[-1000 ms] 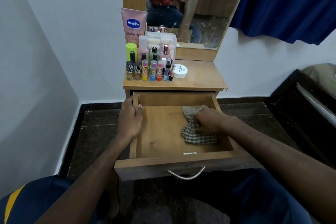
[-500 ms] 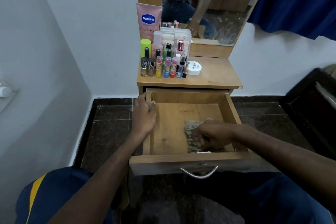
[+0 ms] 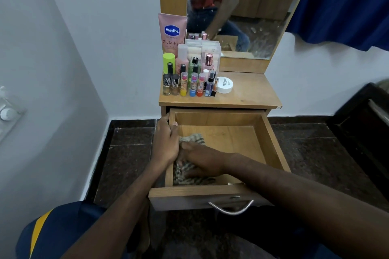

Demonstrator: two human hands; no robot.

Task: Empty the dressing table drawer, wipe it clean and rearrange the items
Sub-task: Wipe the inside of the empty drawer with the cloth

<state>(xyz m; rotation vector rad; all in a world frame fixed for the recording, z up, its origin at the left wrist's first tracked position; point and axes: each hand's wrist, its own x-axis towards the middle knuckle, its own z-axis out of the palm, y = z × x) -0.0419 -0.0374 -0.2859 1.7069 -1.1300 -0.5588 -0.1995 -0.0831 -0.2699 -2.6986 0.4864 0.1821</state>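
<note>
The wooden drawer (image 3: 271,145) of the dressing table is pulled out, with only a checked cloth (image 3: 192,139) inside. My right hand (image 3: 202,161) presses that cloth flat on the drawer floor at the left front corner, fingers spread over it. My left hand (image 3: 166,141) grips the drawer's left side wall near the back. Several cosmetics stand on the table top (image 3: 250,92): a pink Vaseline tube (image 3: 172,33), small bottles and lip balms (image 3: 189,84), and a white round jar (image 3: 224,85).
A mirror (image 3: 242,6) rises behind the table top. A white wall stands close on the left, with a switch plate (image 3: 8,114). Dark furniture (image 3: 362,124) sits at the right and a blue curtain (image 3: 347,2) hangs above it. The floor is dark tile.
My right hand has slid the cloth from the drawer's right side, along the front, to the left front corner. My left hand has kept its grip on the side wall.
</note>
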